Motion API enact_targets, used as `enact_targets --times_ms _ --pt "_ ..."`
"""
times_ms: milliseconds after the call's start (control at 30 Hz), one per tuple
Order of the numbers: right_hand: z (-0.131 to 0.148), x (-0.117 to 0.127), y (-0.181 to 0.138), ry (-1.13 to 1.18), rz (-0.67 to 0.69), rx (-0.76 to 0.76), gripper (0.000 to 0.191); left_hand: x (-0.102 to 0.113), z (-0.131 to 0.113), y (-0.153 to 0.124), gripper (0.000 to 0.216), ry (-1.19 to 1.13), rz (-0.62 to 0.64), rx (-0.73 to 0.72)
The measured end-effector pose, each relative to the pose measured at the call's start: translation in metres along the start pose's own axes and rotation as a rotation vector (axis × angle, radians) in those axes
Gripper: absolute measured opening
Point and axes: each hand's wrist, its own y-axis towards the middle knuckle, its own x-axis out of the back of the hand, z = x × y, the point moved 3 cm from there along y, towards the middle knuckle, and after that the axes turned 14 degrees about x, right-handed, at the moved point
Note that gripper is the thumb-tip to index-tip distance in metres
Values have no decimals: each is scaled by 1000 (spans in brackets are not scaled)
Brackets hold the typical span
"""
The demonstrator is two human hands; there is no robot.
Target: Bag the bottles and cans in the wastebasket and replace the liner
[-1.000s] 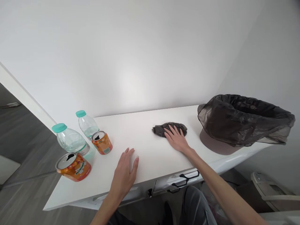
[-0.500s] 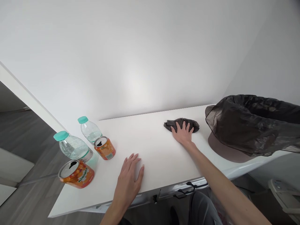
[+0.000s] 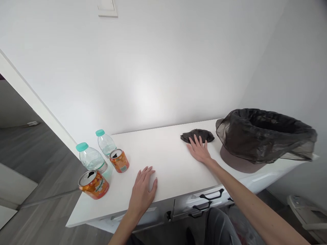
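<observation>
My left hand [image 3: 143, 189] lies flat on the white tabletop [image 3: 163, 160], fingers stretched out and holding nothing. My right hand [image 3: 199, 151] is spread, its fingertips over the near side of a crumpled black plastic bag [image 3: 191, 135]. Right of that hand stands a brownish bin [image 3: 236, 160], lined with a black trash bag [image 3: 265, 143] folded over its rim. On the left are two orange soda cans, a nearer can [image 3: 97, 189] and a farther can [image 3: 122, 162], both with opened tops. Behind them stand two clear bottles with teal caps, a nearer bottle [image 3: 90, 159] and a farther bottle [image 3: 106, 143].
A white wall [image 3: 163, 68] rises behind the table, with a light switch [image 3: 107, 8] near the top. Drawers with black handles [image 3: 212, 194] sit below the table's front edge. At lower right, a pale appliance [image 3: 304, 207] stands on the floor.
The view has shifted, so the light switch now shows and the cans and bottles appear farther right. My right hand has drawn back slightly toward me on the crumpled bag. My left hand stays put.
</observation>
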Motion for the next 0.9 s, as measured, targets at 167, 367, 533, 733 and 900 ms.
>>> enact_targets --times_ms 167,367,533,733,900 --pt "23 10 -39 33 22 36 80 -5 5 -4 35 12 10 -15" --pt "43 25 -87 62 89 75 80 -1 33 -1 51 119 187 -125" --pt "50 37 -110 68 115 84 77 14 52 0 59 230 264 -115" --pt "58 45 -125 74 114 89 74 13 50 -3 59 274 200 -128" --pt "59 44 -126 69 105 88 71 13 49 -3 61 281 221 -103"
